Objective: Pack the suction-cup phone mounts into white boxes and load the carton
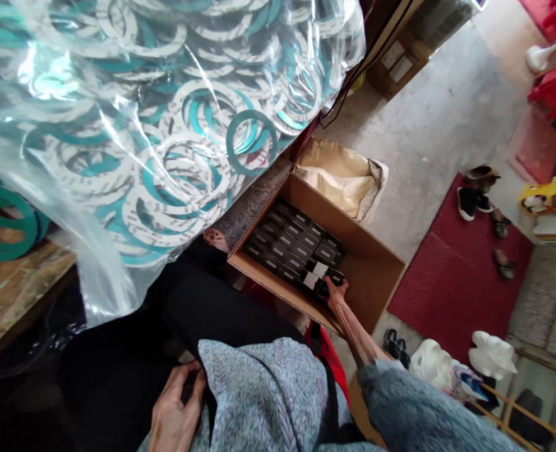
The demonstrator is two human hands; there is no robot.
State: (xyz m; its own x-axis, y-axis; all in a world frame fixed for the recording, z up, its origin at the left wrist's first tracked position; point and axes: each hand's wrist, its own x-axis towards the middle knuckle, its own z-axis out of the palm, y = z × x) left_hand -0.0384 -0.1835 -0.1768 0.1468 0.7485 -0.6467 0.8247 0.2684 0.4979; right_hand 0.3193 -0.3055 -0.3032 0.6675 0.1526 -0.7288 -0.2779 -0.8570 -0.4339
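Down in an open cardboard carton (376,267), my right hand (337,291) is closed on a small black box (337,277). Rows of similar black boxes (287,240) with pale print fill the carton's far left part, and white faces show on a few beside my fingers. My left hand (178,402) rests on my lap at the hem of the grey patterned shirt. Its thumb and fingers curl together; what lies between them, if anything, is hidden. A clear plastic bag (105,285) of teal and white printed rings looms close at upper left, with one teal ring (230,145) against its outside.
Several larger teal rings (4,220) lie on a wooden table (27,295) at left. A beige sack (338,172) stands behind the carton. Rightward on the concrete floor are a red mat (440,289), shoes (468,201) and white plastic bags (492,355).
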